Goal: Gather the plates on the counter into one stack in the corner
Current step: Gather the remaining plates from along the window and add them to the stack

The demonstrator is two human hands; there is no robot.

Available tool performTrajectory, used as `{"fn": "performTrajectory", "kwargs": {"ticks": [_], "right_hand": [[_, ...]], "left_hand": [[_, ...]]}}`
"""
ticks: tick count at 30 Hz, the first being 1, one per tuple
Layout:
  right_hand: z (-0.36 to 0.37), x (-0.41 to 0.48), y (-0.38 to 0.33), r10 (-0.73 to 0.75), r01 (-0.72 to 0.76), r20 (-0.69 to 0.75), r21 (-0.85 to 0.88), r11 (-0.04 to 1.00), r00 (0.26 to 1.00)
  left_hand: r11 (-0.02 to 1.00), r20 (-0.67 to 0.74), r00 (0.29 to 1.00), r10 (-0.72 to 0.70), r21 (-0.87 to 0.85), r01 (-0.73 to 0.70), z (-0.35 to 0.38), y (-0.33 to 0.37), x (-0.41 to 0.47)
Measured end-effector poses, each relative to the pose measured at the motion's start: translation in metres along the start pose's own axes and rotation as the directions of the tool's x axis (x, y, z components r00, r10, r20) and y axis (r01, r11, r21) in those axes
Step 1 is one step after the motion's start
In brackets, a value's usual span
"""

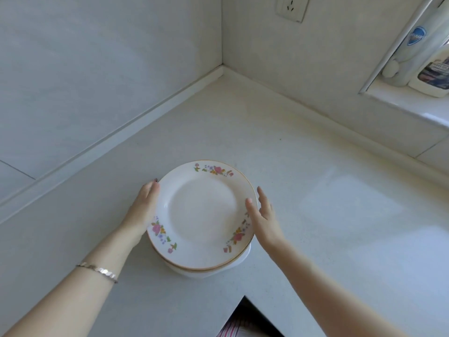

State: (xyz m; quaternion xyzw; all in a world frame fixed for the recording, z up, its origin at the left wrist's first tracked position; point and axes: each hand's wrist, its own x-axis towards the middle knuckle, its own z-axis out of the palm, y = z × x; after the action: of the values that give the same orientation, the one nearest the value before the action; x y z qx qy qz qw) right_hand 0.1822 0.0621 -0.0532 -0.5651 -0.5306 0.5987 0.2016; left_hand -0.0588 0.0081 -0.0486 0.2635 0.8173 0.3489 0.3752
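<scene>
A stack of plates [201, 215] sits on the pale table [291, 166], out from the wall corner [222, 66] rather than tucked into it. The top plate is white with a gold rim and flower sprays; more rims show beneath its near edge. The left hand [143, 207] cups the stack's left side, fingers curled against the rim. The right hand [263, 215] lies along the right side, fingers loosely extended, thumb resting on the top plate's rim. A bracelet [97, 268] circles the left wrist. Far right, bottles [430, 69] stand on a window ledge, and a wall socket [291, 7] sits above the corner.
</scene>
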Motion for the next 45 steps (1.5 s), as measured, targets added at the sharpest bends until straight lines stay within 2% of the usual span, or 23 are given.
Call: {"fn": "performTrajectory", "kwargs": {"ticks": [2, 5, 11, 14, 17, 20, 21, 23, 24, 26, 29, 31, 33, 35, 37, 40, 42, 45], "right_hand": [[0.009, 0.006, 0.007, 0.024, -0.026, 0.015, 0.164, 0.986, 1.0], [0.016, 0.01, 0.013, 0.06, -0.058, 0.004, 0.301, 0.952, 0.998], [0.014, 0.02, 0.017, 0.088, -0.1, 0.048, 0.444, 0.891, 0.995], [0.011, 0.018, 0.015, 0.073, -0.102, 0.083, 0.427, 0.898, 0.994], [0.007, 0.018, 0.015, 0.079, -0.114, 0.108, 0.376, 0.919, 0.991], [0.001, 0.021, 0.012, 0.113, -0.137, 0.098, 0.288, 0.948, 0.989], [-0.003, 0.021, 0.011, 0.135, -0.156, 0.097, 0.256, 0.954, 0.986], [-0.011, 0.02, 0.007, 0.169, -0.185, 0.093, 0.204, 0.961, 0.981], [-0.016, 0.019, 0.006, 0.181, -0.194, 0.085, 0.189, 0.963, 0.98], [-0.028, 0.016, 0.006, 0.211, -0.215, 0.043, 0.208, 0.954, 0.977], [-0.057, 0.007, 0.005, 0.233, -0.215, -0.078, 0.186, 0.959, 0.969], [-0.084, -0.004, 0.007, 0.259, -0.236, -0.153, 0.157, 0.959, 0.954], [-0.115, -0.019, 0.013, 0.297, -0.266, -0.197, 0.169, 0.949, 0.935], [-0.151, -0.038, 0.024, 0.325, -0.284, -0.235, 0.192, 0.939, 0.916], [-0.188, -0.06, 0.041, 0.341, -0.29, -0.275, 0.208, 0.934, 0.899], [-0.25, -0.1, 0.074, 0.379, -0.311, -0.333, 0.242, 0.919, 0.863], [-0.295, -0.129, 0.103, 0.413, -0.332, -0.372, 0.263, 0.906, 0.831], [-0.364, -0.171, 0.149, 0.446, -0.351, -0.436, 0.285, 0.892, 0.781]], "left_hand": [[0.95, 0.085, 0.988, -0.132, -0.274, 0.15, 0.004, 0.0, -0.004], [0.886, 0.134, 0.972, -0.194, -0.401, 0.233, 0.005, 0.003, -0.013], [0.871, 0.272, 0.941, -0.201, -0.39, 0.298, 0.001, -0.002, -0.007], [0.868, 0.312, 0.929, -0.199, -0.383, 0.315, 0.002, -0.004, -0.008], [0.908, 0.281, 0.93, -0.237, -0.276, 0.314, -0.001, 0.0, -0.006], [0.988, 0.168, 0.974, -0.152, 0.062, 0.144, -0.007, 0.018, 0.005], [0.976, 0.124, 0.989, -0.078, 0.211, 0.05, -0.007, 0.025, 0.01], [0.872, 0.057, 0.991, 0.124, 0.47, -0.136, 0.002, 0.044, 0.013], [0.816, 0.042, 0.962, 0.268, 0.52, -0.251, 0.01, 0.055, 0.011], [0.73, 0.07, 0.865, 0.496, 0.506, -0.459, 0.035, 0.079, 0.003], [0.698, 0.214, 0.786, 0.581, 0.366, -0.616, 0.088, 0.113, -0.011], [0.733, 0.404, 0.762, 0.506, 0.265, -0.627, 0.129, 0.136, -0.029], [0.799, 0.604, 0.714, 0.354, 0.201, -0.567, 0.175, 0.153, -0.052], [0.846, 0.734, 0.65, 0.199, 0.206, -0.492, 0.222, 0.164, -0.076], [0.836, 0.795, 0.599, 0.097, 0.262, -0.482, 0.267, 0.169, -0.102], [0.76, 0.831, 0.555, 0.034, 0.339, -0.554, 0.333, 0.169, -0.143], [0.734, 0.84, 0.542, 0.013, 0.36, -0.576, 0.378, 0.169, -0.174], [0.77, 0.837, 0.546, -0.037, 0.373, -0.518, 0.438, 0.171, -0.224]]}}
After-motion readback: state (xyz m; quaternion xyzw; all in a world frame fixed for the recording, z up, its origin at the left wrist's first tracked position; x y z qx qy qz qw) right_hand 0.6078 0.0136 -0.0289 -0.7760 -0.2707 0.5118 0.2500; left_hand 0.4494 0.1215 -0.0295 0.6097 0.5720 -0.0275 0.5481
